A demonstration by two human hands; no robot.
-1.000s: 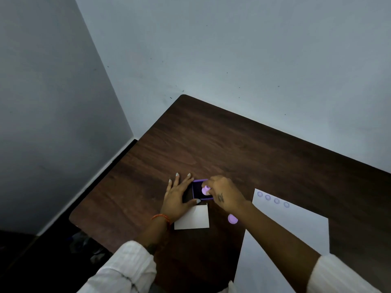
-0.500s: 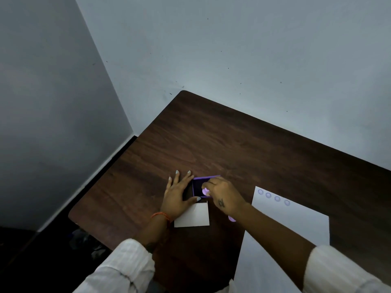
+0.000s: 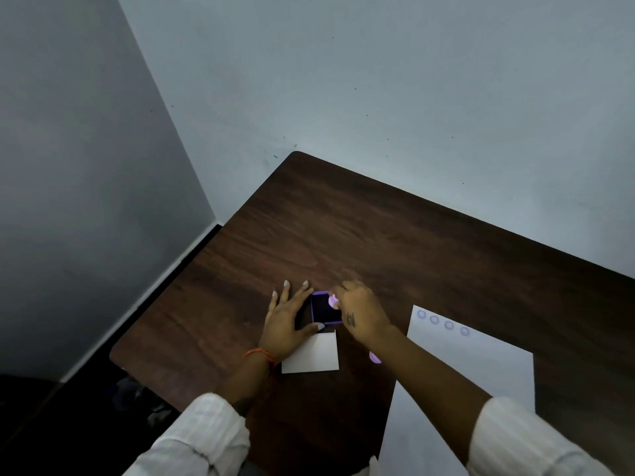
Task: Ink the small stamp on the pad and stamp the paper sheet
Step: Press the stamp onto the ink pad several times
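Nearest the wearer, two pale sleeves reach forward over the dark wooden bench (image 3: pixel 395 242). The paper sheet (image 3: pixel 474 365) lies on the right, partly under the right forearm, with a row of four round purple prints (image 3: pixel 441 322) along its far edge. A small white card (image 3: pixel 314 355) lies flat in the middle. Just beside the forearm a small purple object (image 3: pixel 375 357) rests on the bench; what it is cannot be told.

Beyond the card sits the ink pad (image 3: pixel 324 309), a purple-rimmed case with a dark inking face. The left hand (image 3: pixel 288 324) lies flat with fingers spread, thumb along the pad's near edge, steadying it and gripping nothing. The right hand (image 3: pixel 357 312) has its fingers pinched on the small stamp (image 3: pixel 333 301), which stands at the pad's far right edge.

Change noted: a second ago the stamp stood over the middle of the pad; it has since shifted toward the right rim. Whether it touches the pad cannot be told. Judgement: inking appears about finished, and the next step is carrying the stamp to the sheet to continue the row.

Farther back are bare bench and plain grey walls.
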